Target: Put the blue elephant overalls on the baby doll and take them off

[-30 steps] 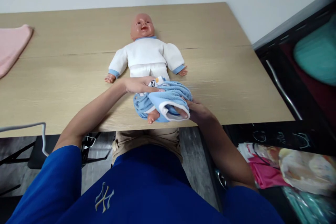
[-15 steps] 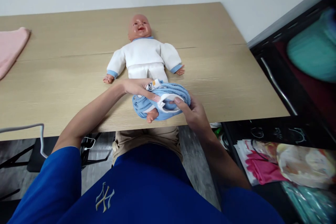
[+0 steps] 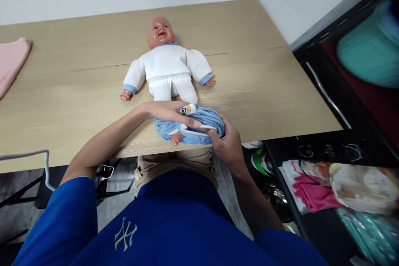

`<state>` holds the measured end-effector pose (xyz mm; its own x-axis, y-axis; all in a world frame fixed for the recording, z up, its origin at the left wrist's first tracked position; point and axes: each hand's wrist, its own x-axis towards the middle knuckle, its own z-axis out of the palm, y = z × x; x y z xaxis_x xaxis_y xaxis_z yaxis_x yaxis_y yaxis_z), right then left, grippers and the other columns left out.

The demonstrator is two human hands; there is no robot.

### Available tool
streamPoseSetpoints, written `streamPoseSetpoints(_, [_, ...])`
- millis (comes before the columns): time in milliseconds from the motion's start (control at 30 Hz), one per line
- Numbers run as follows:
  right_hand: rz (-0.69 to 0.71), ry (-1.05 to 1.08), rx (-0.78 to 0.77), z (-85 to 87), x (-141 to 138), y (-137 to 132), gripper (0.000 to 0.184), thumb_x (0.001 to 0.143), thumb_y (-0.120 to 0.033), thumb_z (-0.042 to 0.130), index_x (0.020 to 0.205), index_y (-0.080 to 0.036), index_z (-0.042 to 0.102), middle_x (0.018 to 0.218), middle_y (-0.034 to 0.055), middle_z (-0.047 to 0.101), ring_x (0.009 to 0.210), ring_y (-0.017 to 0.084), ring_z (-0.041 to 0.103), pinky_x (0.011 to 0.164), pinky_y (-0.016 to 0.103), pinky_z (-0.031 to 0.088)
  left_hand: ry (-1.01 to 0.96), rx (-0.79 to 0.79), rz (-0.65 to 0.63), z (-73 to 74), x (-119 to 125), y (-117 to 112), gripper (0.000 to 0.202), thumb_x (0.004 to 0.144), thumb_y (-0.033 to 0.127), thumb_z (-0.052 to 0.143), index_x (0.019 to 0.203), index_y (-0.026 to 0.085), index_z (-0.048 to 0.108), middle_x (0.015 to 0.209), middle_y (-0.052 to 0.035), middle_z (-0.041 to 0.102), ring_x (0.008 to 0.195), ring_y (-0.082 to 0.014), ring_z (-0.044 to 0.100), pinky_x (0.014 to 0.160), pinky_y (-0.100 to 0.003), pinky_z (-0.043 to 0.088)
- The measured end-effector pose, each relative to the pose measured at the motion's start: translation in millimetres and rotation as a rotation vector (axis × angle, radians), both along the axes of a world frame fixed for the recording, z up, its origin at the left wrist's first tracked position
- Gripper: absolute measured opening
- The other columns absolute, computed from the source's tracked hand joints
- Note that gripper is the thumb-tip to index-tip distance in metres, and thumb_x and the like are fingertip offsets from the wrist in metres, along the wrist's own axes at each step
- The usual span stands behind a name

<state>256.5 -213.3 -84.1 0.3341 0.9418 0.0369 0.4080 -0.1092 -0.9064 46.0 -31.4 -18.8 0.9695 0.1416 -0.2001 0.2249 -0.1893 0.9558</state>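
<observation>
A baby doll in a white top and white trousers with blue trim lies face up on the table, its feet toward me. Bunched blue pants with a white-edged opening surround the lower legs. One bare doll foot pokes out at the left; the other foot is hidden. My left hand grips the gathered cloth from above, thumb at the opening's rim beside a small white label. My right hand pinches the right side of the same opening, its thumb inside the rim.
The wooden table ends just in front of my body. A pink cloth lies at the far left, and a white cable crosses the near left edge. To the right, a dark shelf holds a pink item and plastic bags.
The opening in the blue cloth has flattened from a round ring to a narrow slit. My left hand has moved slightly right and down across it, and the view has shifted a little.
</observation>
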Motion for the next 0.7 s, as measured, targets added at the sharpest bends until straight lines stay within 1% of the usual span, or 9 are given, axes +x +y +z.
streamPoseSetpoints(67, [-0.025, -0.018, -0.013, -2.3, -2.8, -1.9, 0.031, 0.094, -0.046, 0.070, 0.114, -0.025, 0.078, 0.095, 0.0050, 0.082, 0.087, 0.031, 0.075, 0.093, 0.050, 0.068, 0.051, 0.074, 0.011, -0.1, 1.9, -8.0, 0.041, 0.098, 0.060, 0.086, 0.101, 0.019, 0.079, 0.092, -0.0077, 0.084, 0.089, -0.0257, 0.079, 0.084, -0.037, 0.064])
streamPoseSetpoints(100, [-0.025, -0.013, -0.030, -3.7, -4.6, -2.9, 0.032, 0.094, -0.047, 0.070, 0.115, -0.025, 0.078, 0.095, 0.0052, 0.082, 0.087, 0.031, 0.075, 0.092, 0.049, 0.068, 0.083, 0.141, 0.049, -1.3, 3.0, -11.4, 0.039, 0.097, 0.057, 0.085, 0.106, 0.019, 0.077, 0.097, -0.0079, 0.085, 0.091, -0.0258, 0.079, 0.086, -0.037, 0.063])
streamPoseSetpoints(167, [-0.018, 0.003, -0.069, -7.6, -8.4, -5.0, 0.035, 0.093, -0.049, 0.070, 0.118, -0.024, 0.078, 0.097, 0.0062, 0.083, 0.089, 0.032, 0.077, 0.092, 0.049, 0.069, 0.163, 0.325, 0.177, -5.0, 5.4, -17.1, 0.037, 0.096, 0.050, 0.082, 0.115, 0.019, 0.075, 0.105, -0.0086, 0.086, 0.094, -0.0263, 0.079, 0.087, -0.037, 0.061])
streamPoseSetpoints(233, [-0.004, 0.009, -0.084, -12.9, -11.2, -7.1, 0.037, 0.093, -0.048, 0.071, 0.121, -0.025, 0.078, 0.101, 0.0075, 0.084, 0.094, 0.034, 0.079, 0.095, 0.051, 0.069, 0.258, 0.496, 0.225, -8.2, 7.3, -21.8, 0.040, 0.095, 0.044, 0.081, 0.123, 0.017, 0.073, 0.106, -0.0099, 0.084, 0.095, -0.0286, 0.079, 0.086, -0.038, 0.059])
streamPoseSetpoints(300, [0.008, -0.011, -0.053, -19.5, -12.5, -9.1, 0.036, 0.092, -0.046, 0.074, 0.123, -0.026, 0.079, 0.104, 0.0088, 0.084, 0.101, 0.037, 0.080, 0.100, 0.053, 0.070, 0.333, 0.618, 0.212, -9.5, 8.9, -26.3, 0.044, 0.094, 0.040, 0.081, 0.130, 0.016, 0.072, 0.102, -0.0110, 0.082, 0.094, -0.0321, 0.079, 0.084, -0.040, 0.057])
streamPoseSetpoints(433, [0.012, -0.122, 0.044, -33.9, -12.2, -11.8, 0.029, 0.090, -0.041, 0.079, 0.116, -0.028, 0.078, 0.112, 0.0125, 0.082, 0.111, 0.041, 0.079, 0.109, 0.059, 0.068, 0.408, 0.757, 0.189, -7.1, 11.2, -36.2, 0.050, 0.098, 0.034, 0.081, 0.142, 0.015, 0.069, 0.102, -0.0133, 0.081, 0.097, -0.0370, 0.079, 0.084, -0.043, 0.056])
streamPoseSetpoints(567, [-0.026, -0.166, 0.057, -46.8, -11.6, -13.0, 0.029, 0.092, -0.040, 0.078, 0.119, -0.029, 0.077, 0.108, 0.0128, 0.082, 0.109, 0.042, 0.080, 0.106, 0.059, 0.068, 0.391, 0.885, 0.170, -2.6, 10.1, -47.4, 0.049, 0.099, 0.029, 0.081, 0.144, 0.014, 0.068, 0.125, -0.0193, 0.079, 0.118, -0.0391, 0.076, 0.097, -0.044, 0.059])
streamPoseSetpoints(633, [-0.048, -0.154, 0.044, -50.7, -11.4, -13.3, 0.031, 0.093, -0.041, 0.080, 0.121, -0.029, 0.076, 0.100, 0.0114, 0.082, 0.103, 0.043, 0.081, 0.103, 0.060, 0.068, 0.391, 0.947, 0.180, 0.0, 7.6, -52.9, 0.053, 0.098, 0.031, 0.083, 0.147, 0.016, 0.068, 0.137, -0.0214, 0.075, 0.128, -0.0411, 0.073, 0.102, -0.046, 0.060])
streamPoseSetpoints(700, [-0.058, -0.148, 0.014, -51.2, -11.2, -13.3, 0.029, 0.092, -0.043, 0.082, 0.118, -0.030, 0.075, 0.093, 0.0099, 0.081, 0.097, 0.042, 0.080, 0.099, 0.060, 0.068, 0.430, 0.979, 0.185, 2.6, 4.7, -56.7, 0.062, 0.096, 0.037, 0.086, 0.153, 0.018, 0.067, 0.142, -0.0224, 0.072, 0.129, -0.0435, 0.071, 0.102, -0.048, 0.061])
